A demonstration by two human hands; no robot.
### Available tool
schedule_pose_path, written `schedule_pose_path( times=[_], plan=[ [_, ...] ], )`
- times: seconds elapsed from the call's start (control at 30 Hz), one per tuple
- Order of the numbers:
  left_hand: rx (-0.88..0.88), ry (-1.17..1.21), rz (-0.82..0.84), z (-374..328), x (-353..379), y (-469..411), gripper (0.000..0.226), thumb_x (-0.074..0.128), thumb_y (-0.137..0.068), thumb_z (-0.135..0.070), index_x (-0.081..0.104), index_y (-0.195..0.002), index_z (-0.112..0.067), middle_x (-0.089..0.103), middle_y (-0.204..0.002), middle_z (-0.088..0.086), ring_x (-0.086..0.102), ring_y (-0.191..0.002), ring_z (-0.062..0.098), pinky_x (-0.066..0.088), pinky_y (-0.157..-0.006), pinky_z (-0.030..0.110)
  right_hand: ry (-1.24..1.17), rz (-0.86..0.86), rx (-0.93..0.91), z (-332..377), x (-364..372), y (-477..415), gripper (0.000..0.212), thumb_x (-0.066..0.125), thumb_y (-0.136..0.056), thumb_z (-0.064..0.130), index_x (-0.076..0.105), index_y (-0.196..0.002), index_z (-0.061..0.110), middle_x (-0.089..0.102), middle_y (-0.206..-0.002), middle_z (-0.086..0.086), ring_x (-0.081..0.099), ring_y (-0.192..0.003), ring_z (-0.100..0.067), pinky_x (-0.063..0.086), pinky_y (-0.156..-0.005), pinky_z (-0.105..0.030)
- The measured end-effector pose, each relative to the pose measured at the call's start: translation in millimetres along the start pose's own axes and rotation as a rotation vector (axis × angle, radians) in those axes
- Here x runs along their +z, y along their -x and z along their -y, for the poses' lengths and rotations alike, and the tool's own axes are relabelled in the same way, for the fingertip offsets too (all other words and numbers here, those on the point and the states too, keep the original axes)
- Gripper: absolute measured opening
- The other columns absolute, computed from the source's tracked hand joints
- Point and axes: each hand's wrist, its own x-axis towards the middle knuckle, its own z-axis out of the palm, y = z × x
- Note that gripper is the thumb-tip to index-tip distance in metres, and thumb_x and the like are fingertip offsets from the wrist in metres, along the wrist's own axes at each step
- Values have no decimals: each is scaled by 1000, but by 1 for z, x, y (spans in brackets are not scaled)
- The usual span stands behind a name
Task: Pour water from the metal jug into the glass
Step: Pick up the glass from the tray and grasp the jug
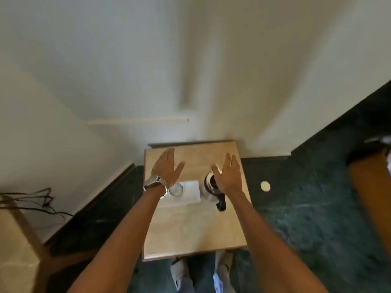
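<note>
Both hands [167, 166] [229, 174] spread flat over table [190, 229] w/ glass [176, 189], jug [211, 187].

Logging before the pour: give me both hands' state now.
Left hand: open, holding nothing.
Right hand: open above the jug, holding nothing.
</note>
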Motion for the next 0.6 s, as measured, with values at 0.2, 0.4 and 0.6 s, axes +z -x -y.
schedule_pose_path(
  times=[0.2,0.4,0.6],
  plan=[
    [-181,55,186,71,152,9,84,68,-88,-47,32,-151,-6,41,-156,12,42,-142,31,41,-112,42,-322,-167,489,-96,120,16,69,59,-85,66,55,-117,4,61,-116,-16,57,-107,-34,52,-85,-44],
    [-273,98,203,116,222,-12,107,83,-75,-44,21,-156,-12,27,-162,11,36,-144,34,44,-109,47,-656,-286,642,-112,175,9,57,58,-87,64,61,-55,16,61,-51,2,60,-52,-15,44,-51,-26],
    [-351,211,145,130,216,-37,82,88,-68,-38,45,-136,-18,57,-136,8,61,-117,37,50,-87,40,-715,-360,633,-98,181,-12,46,70,-85,46,61,-50,18,58,-44,4,58,-47,-14,45,-49,-27]
  ],
)
